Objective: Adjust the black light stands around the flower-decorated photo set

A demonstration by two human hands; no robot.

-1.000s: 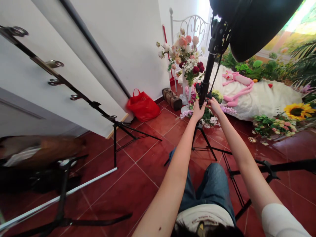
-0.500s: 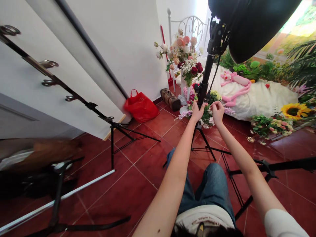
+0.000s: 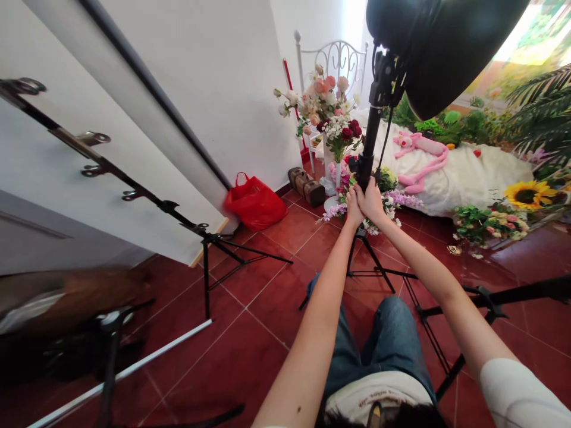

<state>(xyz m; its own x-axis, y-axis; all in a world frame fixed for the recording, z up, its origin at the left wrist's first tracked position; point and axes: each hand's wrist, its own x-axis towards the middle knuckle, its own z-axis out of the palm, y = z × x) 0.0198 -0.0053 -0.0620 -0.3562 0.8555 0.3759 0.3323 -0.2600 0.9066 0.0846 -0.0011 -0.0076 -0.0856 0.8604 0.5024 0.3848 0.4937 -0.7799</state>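
Straight ahead stands a black light stand point(image 3: 370, 137), topped by a large dark lamp head point(image 3: 441, 53) that a thin cable hangs from. My left hand point(image 3: 354, 209) is closed around the stand's pole below its collar. Right beside it, my right hand point(image 3: 371, 202) wraps the same pole, and the two hands touch. Between them they hide the pole's middle section. Lower down, the tripod legs point(image 3: 377, 261) of the stand spread on the red tiles. Artificial flowers point(image 3: 392, 208) show just behind my hands.
To the left are a red plastic bag point(image 3: 257, 205), a small brown trunk point(image 3: 307, 185) and a backdrop stand point(image 3: 225, 241). A pink plush toy point(image 3: 422, 154) lies on white cloth point(image 3: 486, 178). Another black stand point(image 3: 513, 294) crosses the right side. A white pole point(image 3: 134, 368) lies low left.
My right hand has moved left from beside the pole and closed on it next to my left hand. The left hand stays on the pole. The view has shifted slightly.
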